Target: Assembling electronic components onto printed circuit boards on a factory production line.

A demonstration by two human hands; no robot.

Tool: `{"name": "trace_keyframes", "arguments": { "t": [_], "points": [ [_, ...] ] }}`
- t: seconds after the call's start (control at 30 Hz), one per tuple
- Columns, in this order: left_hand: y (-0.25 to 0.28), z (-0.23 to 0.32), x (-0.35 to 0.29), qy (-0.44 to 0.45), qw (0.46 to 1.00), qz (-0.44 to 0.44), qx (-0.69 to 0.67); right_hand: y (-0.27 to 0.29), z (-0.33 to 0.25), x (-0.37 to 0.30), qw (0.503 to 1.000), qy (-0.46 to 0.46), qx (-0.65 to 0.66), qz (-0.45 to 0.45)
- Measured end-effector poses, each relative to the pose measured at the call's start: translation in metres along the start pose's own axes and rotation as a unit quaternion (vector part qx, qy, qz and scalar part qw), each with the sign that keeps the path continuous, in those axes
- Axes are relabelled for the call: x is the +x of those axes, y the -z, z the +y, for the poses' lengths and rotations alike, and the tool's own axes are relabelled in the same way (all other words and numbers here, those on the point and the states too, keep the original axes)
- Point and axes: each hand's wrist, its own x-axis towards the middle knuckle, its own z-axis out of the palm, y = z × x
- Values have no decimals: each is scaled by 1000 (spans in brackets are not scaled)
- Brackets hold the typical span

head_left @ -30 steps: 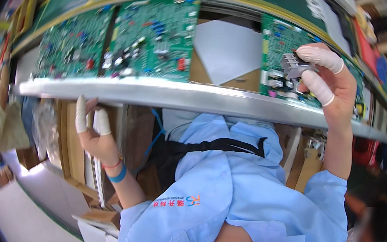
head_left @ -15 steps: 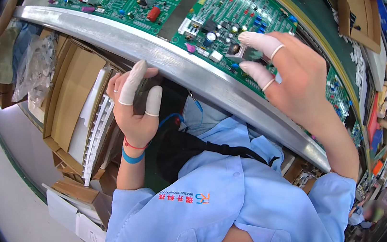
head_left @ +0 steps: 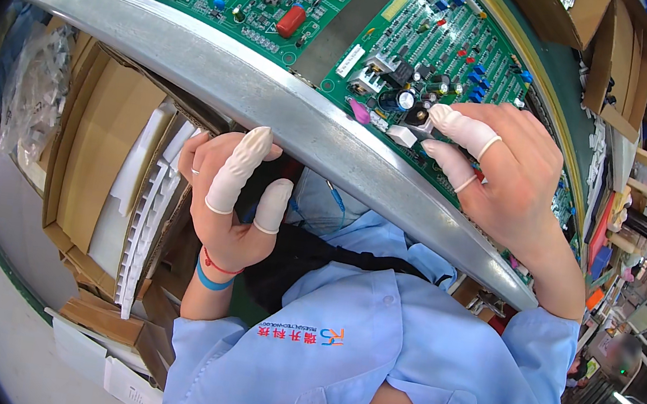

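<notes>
My right hand [head_left: 518, 165] reaches over the right green circuit board [head_left: 346, 84], with white finger cots on thumb and forefinger. Its two covered tips close from both sides on a small heat sink [head_left: 420, 125] at the board's near edge, partly hidden by the fingers. Beside it stand a round capacitor [head_left: 397, 99], a white block [head_left: 403, 136] and a purple part [head_left: 359, 110]. In front of the metal rail [head_left: 272, 91], my left hand [head_left: 231, 199] is raised and open, thumb and forefinger apart, also in finger cots. Nothing shows in it.
A second green circuit board [head_left: 225, 20] lies to the left, with a gap between the two. Below the rail at left stands an open cardboard box [head_left: 75, 155] with white trays [head_left: 147, 221]. A plastic bag [head_left: 34, 94] hangs beside it. More cardboard boxes [head_left: 618, 69] stand at far right.
The view has shifted, so the boards sit higher and appear larger. My right hand stays at the heat sink, its fingertips closer together. My left hand remains open near the rail.
</notes>
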Motion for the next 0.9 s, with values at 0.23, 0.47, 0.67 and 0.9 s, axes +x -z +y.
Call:
{"name": "trace_keyframes", "arguments": {
  "t": [0.23, 0.47, 0.67, 0.9],
  "points": [
    [-6, -4, 3, 17, 1000, -4, -25, 5, -3, 4, 999, 6, -24, -21],
    [3, 3, 3, 11, 1000, -12, 27, 9, -4, 19, 995, 74, -11, -71],
    [18, 7, -10, 29, 999, 6, 46, 19, -9, -6, 992, 56, -21, -111],
    [89, 11, -35, 83, 930, -29, 357, 36, -4, -41, 993, 24, -7, -116]
  ]
}}
